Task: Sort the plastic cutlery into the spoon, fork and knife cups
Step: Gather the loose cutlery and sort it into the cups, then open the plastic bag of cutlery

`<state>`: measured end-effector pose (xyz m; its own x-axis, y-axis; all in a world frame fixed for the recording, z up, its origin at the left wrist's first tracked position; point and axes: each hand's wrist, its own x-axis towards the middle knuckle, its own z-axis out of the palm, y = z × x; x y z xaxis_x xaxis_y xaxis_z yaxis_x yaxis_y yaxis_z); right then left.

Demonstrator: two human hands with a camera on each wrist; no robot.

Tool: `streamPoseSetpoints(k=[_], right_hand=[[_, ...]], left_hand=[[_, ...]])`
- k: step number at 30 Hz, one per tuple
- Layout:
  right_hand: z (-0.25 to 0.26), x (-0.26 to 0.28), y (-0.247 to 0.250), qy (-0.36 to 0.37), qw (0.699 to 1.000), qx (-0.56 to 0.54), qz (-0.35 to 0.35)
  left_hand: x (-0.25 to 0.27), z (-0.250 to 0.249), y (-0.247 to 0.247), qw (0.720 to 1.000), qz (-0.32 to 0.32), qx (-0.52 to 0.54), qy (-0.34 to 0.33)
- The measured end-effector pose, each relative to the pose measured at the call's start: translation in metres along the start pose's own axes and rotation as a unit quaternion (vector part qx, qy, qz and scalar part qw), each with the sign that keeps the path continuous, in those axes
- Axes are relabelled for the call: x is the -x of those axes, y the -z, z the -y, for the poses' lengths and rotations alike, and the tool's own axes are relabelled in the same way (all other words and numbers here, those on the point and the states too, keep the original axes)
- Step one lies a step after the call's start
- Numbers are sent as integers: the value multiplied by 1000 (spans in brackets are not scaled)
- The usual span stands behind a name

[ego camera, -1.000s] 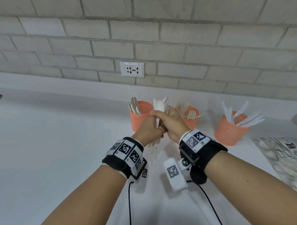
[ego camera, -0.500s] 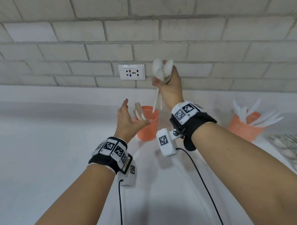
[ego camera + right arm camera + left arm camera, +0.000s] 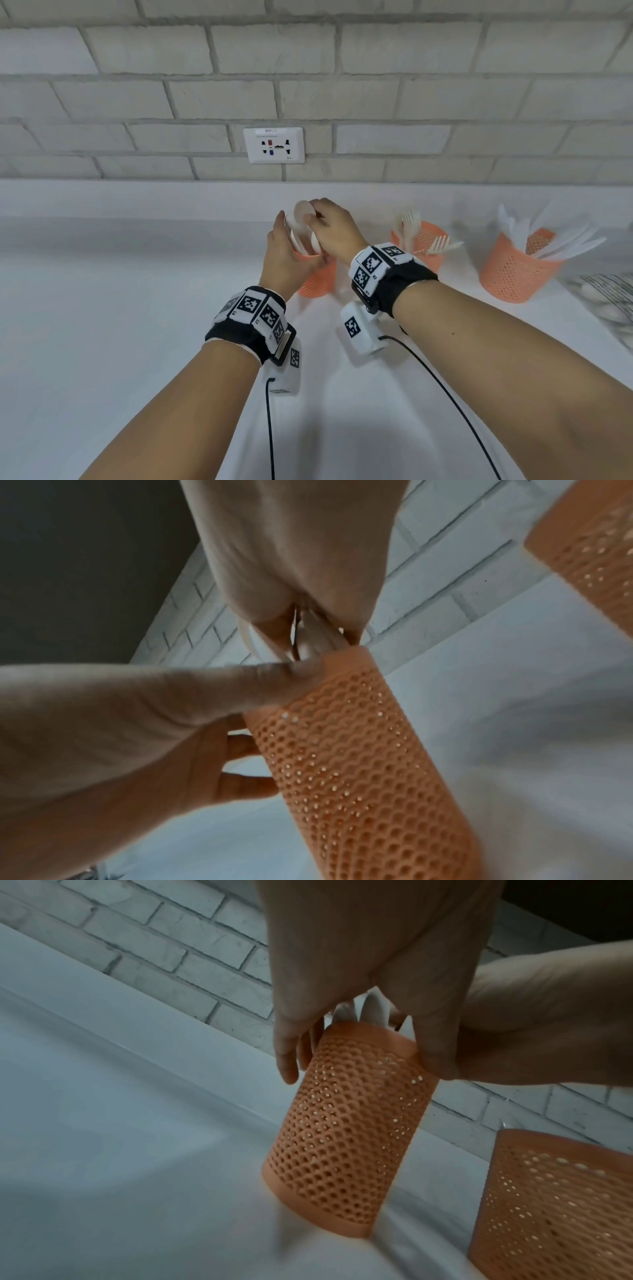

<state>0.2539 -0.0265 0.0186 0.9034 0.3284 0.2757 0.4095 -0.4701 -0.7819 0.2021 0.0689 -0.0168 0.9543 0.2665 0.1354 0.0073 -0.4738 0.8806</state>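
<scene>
Three orange mesh cups stand near the wall. The spoon cup is the leftmost. My left hand grips it near the rim, thumb on the near side and fingers round the far left side. My right hand pinches a bunch of white spoons above the cup. Their bowls point up and their handles reach down into the cup. The fork cup holds several forks. The knife cup on the right holds several knives.
A white counter runs along a brick wall with a socket. A plastic bag lies at the right edge. Black cables trail from both wrist units across the near counter.
My right hand has come down from high in front of the wall and lowered the spoons into the spoon cup. My left hand, spread beside the cup before, now grips it.
</scene>
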Motion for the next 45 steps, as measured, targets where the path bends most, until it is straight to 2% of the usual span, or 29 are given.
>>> streamPoseSetpoints(k=[2,4,5,7,9,11,13,16,18,20,22,23,26,28,30,32,34,35,36,38,43,45], right_hand=[[0,1,3,-9,998,49,34],[4,4,10,-4,997,62,35],[8,6,14,16,998,58,17],[15,10,19,103,993,56,-24],[16,14,19,170,979,113,7],[11,18,17,148,962,211,91],[9,22,19,93,956,237,148],[16,28,29,87,977,150,125],[27,33,46,102,984,125,71],[40,48,72,104,985,136,26],[43,72,107,83,983,162,-17],[39,85,126,67,983,166,-46],[8,128,187,5,977,124,-176],[-27,155,223,-59,955,109,-270],[-71,187,261,-152,921,138,-332],[-119,221,298,-256,886,181,-341],[-155,252,330,-368,847,229,-308],[-169,263,344,-414,824,257,-287],[-179,273,357,-449,806,273,-271],[-192,285,375,-497,791,267,-234],[-217,291,403,-552,801,109,-205],[-226,294,408,-556,811,99,-152]], left_hand=[[0,-3,2,1000,10,-2,8],[2,-6,5,1000,24,-3,17],[2,-9,7,999,32,-5,22],[2,-13,11,999,38,-20,27],[0,-16,14,999,30,-31,23],[-1,-18,17,999,27,-36,27],[1,-22,18,998,32,-43,40],[10,-31,18,997,26,-71,32],[18,-44,15,995,-28,-92,-19],[31,-62,6,984,-107,-99,-106],[50,-86,-14,964,-165,-51,-204],[60,-99,-27,957,-165,-12,-240],[94,-135,-83,955,-58,85,-279],[115,-151,-126,953,32,94,-285],[134,-164,-176,944,138,67,-291],[155,-176,-224,919,286,-17,-269],[175,-183,-265,867,419,-130,-236],[182,-186,-281,845,456,-172,-220],[189,-189,-295,829,479,-200,-208],[197,-196,-315,816,498,-224,-191],[198,-204,-338,813,491,-244,-196],[197,-202,-340,814,494,-242,-189]])
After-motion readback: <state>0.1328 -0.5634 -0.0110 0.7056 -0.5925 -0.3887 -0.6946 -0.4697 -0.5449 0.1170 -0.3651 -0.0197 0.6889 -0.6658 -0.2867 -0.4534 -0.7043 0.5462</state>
